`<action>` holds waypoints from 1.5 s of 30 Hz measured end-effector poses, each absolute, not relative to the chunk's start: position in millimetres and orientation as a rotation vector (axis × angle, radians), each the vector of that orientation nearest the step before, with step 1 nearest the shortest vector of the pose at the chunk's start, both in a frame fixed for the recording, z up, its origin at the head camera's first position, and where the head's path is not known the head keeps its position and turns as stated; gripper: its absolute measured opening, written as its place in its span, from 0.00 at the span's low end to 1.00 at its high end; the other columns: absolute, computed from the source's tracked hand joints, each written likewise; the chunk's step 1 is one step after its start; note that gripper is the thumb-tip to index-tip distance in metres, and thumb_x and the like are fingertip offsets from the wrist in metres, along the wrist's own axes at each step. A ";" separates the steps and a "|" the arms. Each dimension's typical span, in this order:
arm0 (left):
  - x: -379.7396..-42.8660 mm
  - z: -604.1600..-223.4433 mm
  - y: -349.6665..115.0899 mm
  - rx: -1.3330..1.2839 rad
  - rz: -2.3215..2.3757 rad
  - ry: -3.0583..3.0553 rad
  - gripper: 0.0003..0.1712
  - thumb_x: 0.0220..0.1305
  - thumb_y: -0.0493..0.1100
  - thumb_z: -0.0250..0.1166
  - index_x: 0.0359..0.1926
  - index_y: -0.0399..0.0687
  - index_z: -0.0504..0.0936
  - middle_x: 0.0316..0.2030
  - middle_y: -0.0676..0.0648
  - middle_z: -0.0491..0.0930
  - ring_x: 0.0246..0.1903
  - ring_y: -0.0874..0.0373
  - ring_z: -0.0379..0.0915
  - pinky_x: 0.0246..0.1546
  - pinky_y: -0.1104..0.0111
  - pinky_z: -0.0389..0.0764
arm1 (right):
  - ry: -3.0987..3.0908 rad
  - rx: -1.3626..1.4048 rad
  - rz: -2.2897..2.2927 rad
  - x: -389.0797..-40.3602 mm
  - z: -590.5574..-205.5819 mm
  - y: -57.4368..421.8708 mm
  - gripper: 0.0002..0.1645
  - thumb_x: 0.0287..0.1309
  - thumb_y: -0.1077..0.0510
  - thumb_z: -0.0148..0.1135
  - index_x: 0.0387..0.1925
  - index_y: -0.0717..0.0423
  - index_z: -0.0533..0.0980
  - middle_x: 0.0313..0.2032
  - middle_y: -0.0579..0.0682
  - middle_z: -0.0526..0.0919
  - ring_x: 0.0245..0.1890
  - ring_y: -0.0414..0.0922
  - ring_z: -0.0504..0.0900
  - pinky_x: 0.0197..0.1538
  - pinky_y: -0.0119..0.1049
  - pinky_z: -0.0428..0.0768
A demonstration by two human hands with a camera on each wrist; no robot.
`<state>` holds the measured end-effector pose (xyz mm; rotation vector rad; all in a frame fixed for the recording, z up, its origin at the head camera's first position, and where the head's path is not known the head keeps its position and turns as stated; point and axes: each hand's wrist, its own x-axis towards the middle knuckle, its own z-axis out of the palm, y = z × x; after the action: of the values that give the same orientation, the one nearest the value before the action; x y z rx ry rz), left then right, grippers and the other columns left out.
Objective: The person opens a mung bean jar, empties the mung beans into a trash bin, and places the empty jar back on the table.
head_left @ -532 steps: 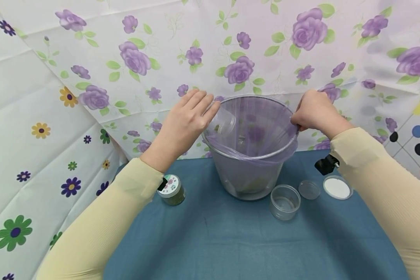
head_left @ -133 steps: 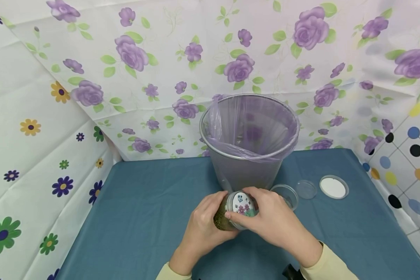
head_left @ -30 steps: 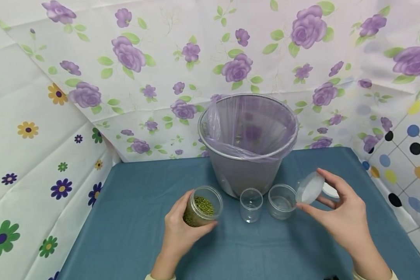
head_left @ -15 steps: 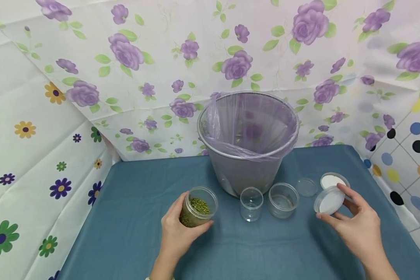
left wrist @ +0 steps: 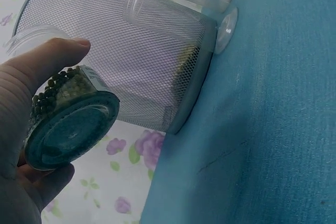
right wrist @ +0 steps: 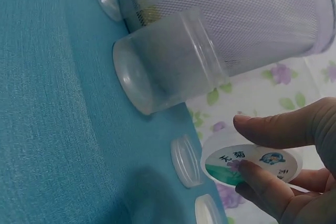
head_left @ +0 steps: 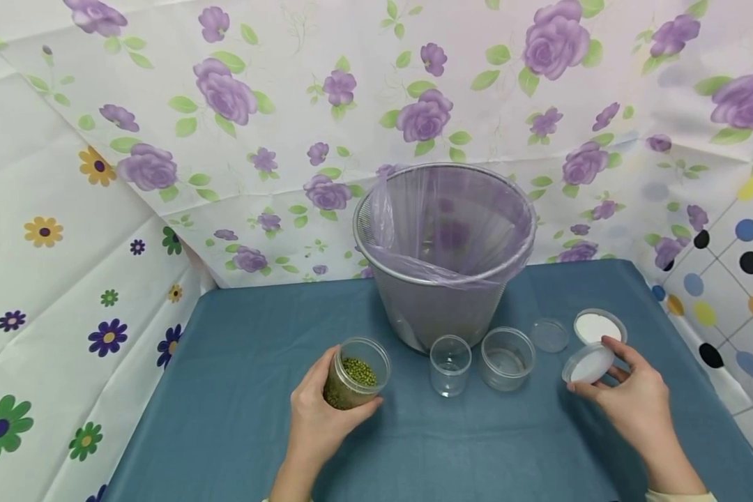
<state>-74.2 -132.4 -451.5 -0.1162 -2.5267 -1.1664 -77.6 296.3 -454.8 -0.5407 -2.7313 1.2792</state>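
My left hand (head_left: 326, 411) grips a clear jar (head_left: 350, 390) of mung beans (head_left: 359, 373), held tilted above the cloth with its mouth uncovered. In the left wrist view the jar's base (left wrist: 73, 132) faces the camera. At the right, my right hand (head_left: 634, 401) pinches the jar's lid (head_left: 588, 366) by its edge. The lid's printed top (right wrist: 252, 165) shows in the right wrist view. Between the hands stand a narrow clear cup (head_left: 450, 369) and a wider clear tub (head_left: 507, 362).
A mesh wastebasket (head_left: 442, 317) lined with a purple bag (head_left: 452, 230) stands behind the cup and tub. A small clear lid (head_left: 549, 335) and a white-centred lid (head_left: 597, 326) lie on the blue cloth (head_left: 464, 453) at right. Flowered sheeting (head_left: 257, 174) hangs behind.
A clear cup was tipped over the wastebasket earliest. Later both hands held the capped jar. Since then the lid came off, the jar went left, and my right hand carried the lid right.
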 end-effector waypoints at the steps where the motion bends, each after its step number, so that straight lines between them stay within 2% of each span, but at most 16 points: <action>1: -73.9 -451.4 -132.4 -0.112 -1.163 -2.529 0.55 0.30 0.66 0.77 0.64 0.68 0.65 0.58 0.60 0.71 0.56 0.61 0.72 0.50 0.60 0.79 | -2.739 -0.529 1.275 -78.8 -455.6 296.1 0.64 0.32 0.49 0.79 0.71 0.53 0.55 0.62 0.71 0.64 0.55 0.64 0.74 0.32 0.39 0.84; 7: -72.9 -451.4 -132.9 -0.108 -1.166 -2.532 0.53 0.31 0.66 0.76 0.63 0.73 0.63 0.58 0.60 0.72 0.56 0.63 0.71 0.50 0.61 0.79 | -2.804 -0.502 1.256 -82.9 -460.9 295.7 0.64 0.34 0.51 0.78 0.71 0.57 0.53 0.59 0.75 0.66 0.54 0.67 0.73 0.31 0.41 0.83; 13: -73.1 -452.9 -134.6 -0.107 -1.168 -2.535 0.53 0.31 0.66 0.76 0.64 0.72 0.64 0.58 0.62 0.71 0.56 0.64 0.71 0.50 0.62 0.79 | -2.826 -0.560 1.196 -84.4 -468.1 297.8 0.64 0.33 0.53 0.78 0.70 0.61 0.52 0.58 0.76 0.67 0.53 0.68 0.73 0.33 0.46 0.83; 24: -73.7 -456.3 -134.5 -0.098 -1.154 -2.532 0.54 0.29 0.67 0.76 0.63 0.73 0.64 0.58 0.63 0.71 0.55 0.63 0.71 0.50 0.60 0.79 | -2.820 -0.669 1.230 -87.1 -477.0 301.1 0.66 0.33 0.53 0.79 0.71 0.58 0.51 0.60 0.74 0.65 0.54 0.68 0.72 0.35 0.49 0.82; 28: -73.5 -456.2 -133.9 -0.103 -1.155 -2.538 0.53 0.30 0.67 0.76 0.63 0.73 0.64 0.57 0.62 0.72 0.55 0.64 0.71 0.50 0.61 0.79 | -2.809 -0.665 1.245 -87.2 -477.7 301.0 0.65 0.34 0.51 0.78 0.71 0.60 0.51 0.62 0.73 0.62 0.55 0.68 0.71 0.37 0.49 0.82; 31: -73.5 -456.3 -133.9 -0.120 -1.166 -2.539 0.53 0.31 0.67 0.75 0.63 0.73 0.64 0.57 0.60 0.72 0.55 0.64 0.71 0.50 0.61 0.79 | -2.816 -0.689 1.217 -86.7 -479.2 303.8 0.66 0.34 0.46 0.78 0.70 0.63 0.51 0.63 0.73 0.63 0.54 0.67 0.72 0.38 0.50 0.81; 35: -74.0 -456.9 -134.2 -0.141 -1.165 -2.541 0.53 0.31 0.68 0.75 0.63 0.74 0.64 0.57 0.62 0.71 0.54 0.65 0.71 0.50 0.62 0.78 | -2.873 -0.706 1.087 -86.2 -482.8 309.6 0.67 0.29 0.39 0.78 0.66 0.69 0.58 0.59 0.73 0.67 0.52 0.67 0.72 0.45 0.55 0.75; 38: -74.1 -457.1 -134.3 -0.146 -1.164 -2.538 0.52 0.31 0.68 0.75 0.63 0.73 0.64 0.56 0.65 0.71 0.54 0.67 0.71 0.50 0.64 0.78 | -2.953 -0.670 0.986 -84.8 -485.7 312.9 0.67 0.25 0.34 0.77 0.62 0.73 0.63 0.49 0.70 0.77 0.48 0.67 0.73 0.44 0.58 0.71; 41: -73.5 -457.1 -134.2 -0.142 -1.168 -2.533 0.52 0.31 0.67 0.75 0.62 0.72 0.65 0.56 0.65 0.71 0.54 0.67 0.71 0.50 0.63 0.79 | -3.007 -0.631 0.932 -83.9 -487.9 314.3 0.67 0.24 0.32 0.76 0.60 0.73 0.65 0.41 0.68 0.79 0.45 0.66 0.74 0.41 0.57 0.72; 45: -72.4 -457.8 -134.5 -0.135 -1.166 -2.535 0.52 0.31 0.65 0.77 0.62 0.72 0.65 0.56 0.65 0.71 0.54 0.66 0.72 0.50 0.62 0.79 | -3.028 -0.600 0.893 -84.4 -490.8 315.5 0.64 0.24 0.33 0.77 0.58 0.71 0.67 0.42 0.69 0.78 0.44 0.66 0.74 0.42 0.58 0.70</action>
<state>-72.4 -134.5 -457.8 -0.1350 -2.5350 -1.1665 -84.4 315.5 -490.8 -0.5996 -3.0284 0.8927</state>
